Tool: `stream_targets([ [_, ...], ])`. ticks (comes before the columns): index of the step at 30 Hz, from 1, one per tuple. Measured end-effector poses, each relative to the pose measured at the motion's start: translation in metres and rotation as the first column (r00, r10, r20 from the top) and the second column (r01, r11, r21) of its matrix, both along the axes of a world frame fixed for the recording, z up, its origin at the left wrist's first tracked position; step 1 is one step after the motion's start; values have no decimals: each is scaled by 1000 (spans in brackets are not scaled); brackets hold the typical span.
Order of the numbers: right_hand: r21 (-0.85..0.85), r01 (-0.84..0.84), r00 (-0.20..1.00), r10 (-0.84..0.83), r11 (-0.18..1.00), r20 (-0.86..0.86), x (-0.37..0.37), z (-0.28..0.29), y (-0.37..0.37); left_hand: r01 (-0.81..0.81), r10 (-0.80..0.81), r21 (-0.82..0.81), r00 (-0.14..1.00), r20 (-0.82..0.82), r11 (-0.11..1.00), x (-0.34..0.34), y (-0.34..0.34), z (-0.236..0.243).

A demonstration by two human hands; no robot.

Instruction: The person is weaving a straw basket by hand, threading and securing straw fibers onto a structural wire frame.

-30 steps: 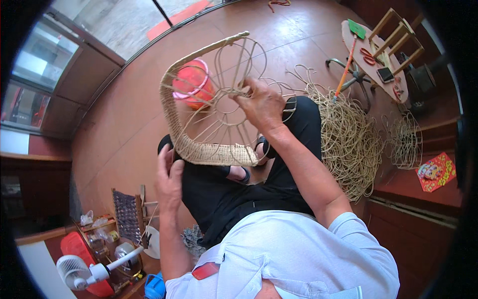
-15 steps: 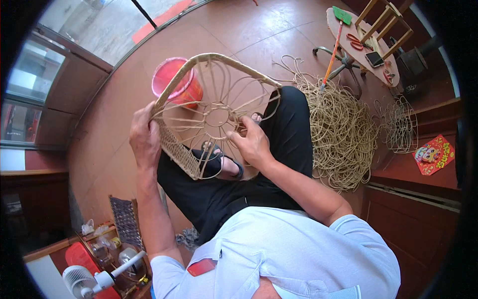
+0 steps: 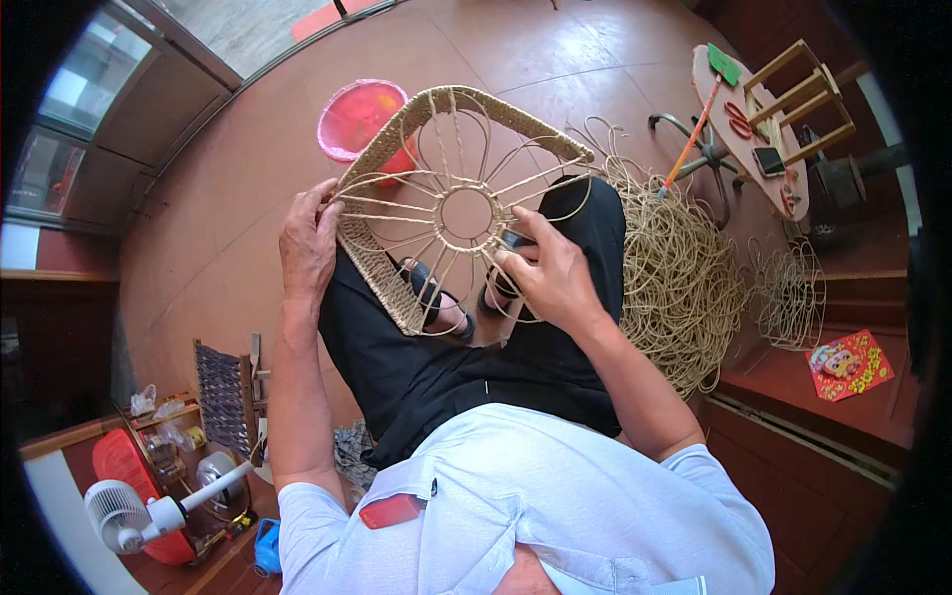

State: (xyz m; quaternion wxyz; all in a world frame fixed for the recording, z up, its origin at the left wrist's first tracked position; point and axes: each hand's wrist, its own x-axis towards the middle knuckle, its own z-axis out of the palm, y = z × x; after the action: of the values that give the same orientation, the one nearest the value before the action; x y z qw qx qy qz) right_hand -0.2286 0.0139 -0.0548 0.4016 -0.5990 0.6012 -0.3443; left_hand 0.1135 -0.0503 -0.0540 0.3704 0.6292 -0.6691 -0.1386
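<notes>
A partly open, woven straw-coloured basket (image 3: 379, 281) is held above my lap, its inside facing me. Tightly woven cord forms its angular side wall, while the bottom has open spokes running to a round central ring (image 3: 439, 222). My left hand (image 3: 309, 238) is closed on the left side of the wall, thumb over the edge. The thumb and fingers of my right hand (image 3: 550, 268) pinch the spokes just right of the ring. Loops of cord curve between the spokes. Whether a loose cord end is in the right fingers cannot be made out.
A large heap of cord (image 3: 679, 288) lies right of my knee. Beyond the basket stands a pink bucket (image 3: 337, 134). A small table (image 3: 714, 84) at far right carries red scissors (image 3: 738, 121), a phone (image 3: 769, 161) and a wooden frame (image 3: 838, 99). A white fan (image 3: 119, 511) stands lower left.
The basket has tipped so that its bottom faces me more squarely, and it sits slightly farther right. Both hands have shifted with it and keep their grip. My view has turned a little.
</notes>
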Motion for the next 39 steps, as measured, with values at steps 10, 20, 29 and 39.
stream_targets([
  [10, -634, -194, 936, -52, 748, -348, 7, 9, -73, 57, 7, 190, 948, -318, 980, -9, 55, 8],
  [20, -624, -286, 935, 70, 727, -347, 18, -14, -98, 132, 9, 284, 895, -446, 950, -15, 86, -8],
  [29, -671, -383, 836, -72, 634, -545, 27, 2, -88, 157, 33, 327, 861, -507, 932, -14, 88, -7],
  [39, -617, -563, 800, 175, 550, -573, 34, -12, -95, 156, 27, 333, 873, -487, 930, -19, 87, -1],
])
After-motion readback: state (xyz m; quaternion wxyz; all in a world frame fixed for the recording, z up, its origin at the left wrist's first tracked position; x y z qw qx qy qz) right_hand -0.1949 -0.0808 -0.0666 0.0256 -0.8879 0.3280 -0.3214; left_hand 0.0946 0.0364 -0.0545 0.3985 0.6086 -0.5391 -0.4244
